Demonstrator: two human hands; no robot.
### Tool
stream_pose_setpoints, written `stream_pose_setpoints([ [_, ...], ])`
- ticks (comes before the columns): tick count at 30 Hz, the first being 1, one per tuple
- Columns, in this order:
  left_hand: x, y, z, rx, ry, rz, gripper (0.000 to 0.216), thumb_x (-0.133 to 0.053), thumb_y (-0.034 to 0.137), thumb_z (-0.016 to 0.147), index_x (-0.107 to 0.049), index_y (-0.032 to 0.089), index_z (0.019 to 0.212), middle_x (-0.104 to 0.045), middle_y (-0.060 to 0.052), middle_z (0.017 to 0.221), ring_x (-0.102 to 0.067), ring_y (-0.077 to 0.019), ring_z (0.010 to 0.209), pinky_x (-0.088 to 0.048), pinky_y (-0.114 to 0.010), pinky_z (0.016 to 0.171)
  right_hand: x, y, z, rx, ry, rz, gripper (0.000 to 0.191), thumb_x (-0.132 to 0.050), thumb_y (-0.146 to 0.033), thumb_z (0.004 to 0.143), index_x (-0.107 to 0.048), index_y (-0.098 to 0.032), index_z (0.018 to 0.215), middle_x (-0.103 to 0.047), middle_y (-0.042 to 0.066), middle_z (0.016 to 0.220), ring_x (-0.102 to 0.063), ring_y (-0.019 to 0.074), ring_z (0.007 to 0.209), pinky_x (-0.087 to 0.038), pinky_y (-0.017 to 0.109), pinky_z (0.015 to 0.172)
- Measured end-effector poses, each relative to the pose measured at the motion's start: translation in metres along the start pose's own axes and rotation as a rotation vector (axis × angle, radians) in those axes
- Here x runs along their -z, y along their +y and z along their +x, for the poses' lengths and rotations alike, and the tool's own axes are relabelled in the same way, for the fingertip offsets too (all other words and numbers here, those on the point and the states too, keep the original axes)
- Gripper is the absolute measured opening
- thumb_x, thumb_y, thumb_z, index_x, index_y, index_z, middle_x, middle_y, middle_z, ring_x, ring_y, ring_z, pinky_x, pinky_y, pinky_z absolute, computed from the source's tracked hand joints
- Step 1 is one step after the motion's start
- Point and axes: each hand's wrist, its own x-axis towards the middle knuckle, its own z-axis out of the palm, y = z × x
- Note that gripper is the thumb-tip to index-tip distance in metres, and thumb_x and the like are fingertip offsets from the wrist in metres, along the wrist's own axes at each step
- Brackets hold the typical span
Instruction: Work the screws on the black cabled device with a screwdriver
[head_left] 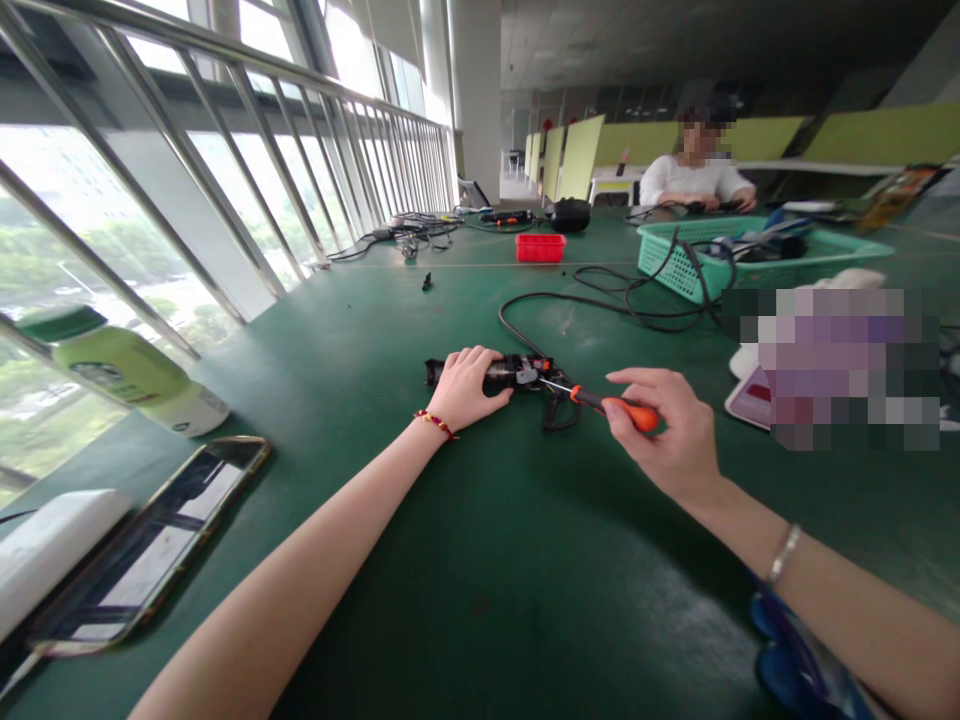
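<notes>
My left hand [469, 388] wraps over a black cylindrical device [499, 374] lying on the green table and presses it down. At its right end the device shows grey and orange parts and what looks like exposed innards; their exact kind is too small to tell. My right hand [671, 430] grips a screwdriver [636, 413] by its orange and black handle, thumb below and fingers above. The screwdriver's thin metal shaft points left, and its tip meets the device's right end. A black cable [517, 300] runs behind the device toward the basket.
A red tray [540, 248] and a green basket [675, 278] with cables stand farther back. On the left are a bottle [127, 370], a phone [161, 545] and a white box [56, 545]. A small black piece [427, 282] lies beyond my left hand. Another person [694, 180] sits across.
</notes>
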Motion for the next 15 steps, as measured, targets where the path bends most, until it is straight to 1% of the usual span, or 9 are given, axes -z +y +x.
stream_pose_setpoints([
  [1, 0.0001, 0.0, -0.0001, 0.001, 0.0, -0.002, 0.038, -0.057, 0.04, 0.074, -0.051, 0.019, 0.106, -0.058, -0.005, 0.102, -0.051, -0.0239, 0.097, -0.037, -0.038, 0.087, -0.0001, 0.0, -0.0004, -0.011, -0.011, -0.005, 0.017, -0.059, -0.023, 0.077, -0.058, -0.022, 0.094, -0.061, 0.0, 0.072, -0.056, 0.015, 0.065, -0.048, 0.033, 0.069],
  [2, 0.0001, 0.0, -0.0003, 0.0, 0.0, -0.004, 0.038, -0.057, 0.04, 0.074, -0.051, 0.019, 0.106, -0.058, -0.005, 0.102, -0.051, -0.0239, 0.097, -0.037, -0.038, 0.088, -0.0004, 0.0004, -0.0009, -0.02, -0.006, -0.001, 0.018, -0.059, -0.023, 0.077, -0.058, -0.022, 0.095, -0.061, 0.0, 0.074, -0.056, 0.0152, 0.066, -0.049, 0.033, 0.069],
  [6, 0.0004, -0.0001, -0.0004, 0.0, -0.002, -0.008, 0.038, -0.057, 0.04, 0.074, -0.051, 0.02, 0.106, -0.058, -0.005, 0.101, -0.051, -0.0242, 0.098, -0.037, -0.038, 0.088, -0.0023, 0.0033, -0.0031, -0.016, 0.078, 0.079, 0.041, -0.061, -0.021, 0.074, -0.05, -0.02, 0.113, -0.06, 0.007, 0.096, -0.06, 0.0201, 0.086, -0.05, 0.037, 0.077],
  [8, 0.0005, 0.0, -0.0003, 0.006, -0.008, -0.01, 0.038, -0.057, 0.04, 0.074, -0.051, 0.02, 0.106, -0.058, -0.006, 0.102, -0.051, -0.0244, 0.098, -0.037, -0.038, 0.088, -0.0024, 0.0034, -0.0033, -0.02, 0.066, 0.062, 0.038, -0.062, -0.022, 0.074, -0.051, -0.021, 0.111, -0.06, 0.006, 0.093, -0.06, 0.0198, 0.083, -0.05, 0.037, 0.076],
  [11, 0.0005, 0.0001, -0.0002, 0.007, -0.006, -0.012, 0.038, -0.057, 0.039, 0.074, -0.051, 0.02, 0.106, -0.058, -0.006, 0.103, -0.051, -0.0244, 0.098, -0.037, -0.038, 0.089, -0.0011, 0.0015, -0.0022, -0.05, -0.001, 0.002, 0.021, -0.06, -0.025, 0.077, -0.057, -0.023, 0.098, -0.059, 0.001, 0.075, -0.056, 0.0163, 0.068, -0.049, 0.034, 0.067],
  [12, 0.0004, 0.0, -0.0003, 0.004, -0.003, -0.012, 0.038, -0.057, 0.039, 0.074, -0.051, 0.02, 0.106, -0.058, -0.006, 0.103, -0.051, -0.0243, 0.098, -0.037, -0.038, 0.089, -0.0006, 0.0008, -0.0017, -0.057, -0.011, -0.002, 0.02, -0.059, -0.025, 0.077, -0.058, -0.023, 0.097, -0.059, 0.0, 0.072, -0.055, 0.0158, 0.066, -0.049, 0.033, 0.066],
  [13, 0.0003, -0.0001, -0.0003, 0.001, 0.0, -0.012, 0.038, -0.057, 0.039, 0.074, -0.051, 0.02, 0.106, -0.058, -0.006, 0.102, -0.051, -0.0243, 0.098, -0.037, -0.038, 0.088, -0.0003, 0.0004, -0.0012, -0.056, -0.006, 0.004, 0.021, -0.059, -0.024, 0.077, -0.057, -0.023, 0.098, -0.059, 0.0, 0.073, -0.056, 0.016, 0.067, -0.049, 0.033, 0.067],
  [15, 0.0001, -0.0003, -0.0005, -0.003, 0.003, -0.009, 0.038, -0.057, 0.04, 0.075, -0.052, 0.02, 0.106, -0.058, -0.006, 0.102, -0.051, -0.0243, 0.098, -0.037, -0.038, 0.088, -0.0002, 0.0001, -0.0005, -0.033, 0.023, 0.029, 0.03, -0.06, -0.022, 0.075, -0.055, -0.022, 0.104, -0.061, 0.003, 0.082, -0.058, 0.0179, 0.074, -0.049, 0.035, 0.07],
])
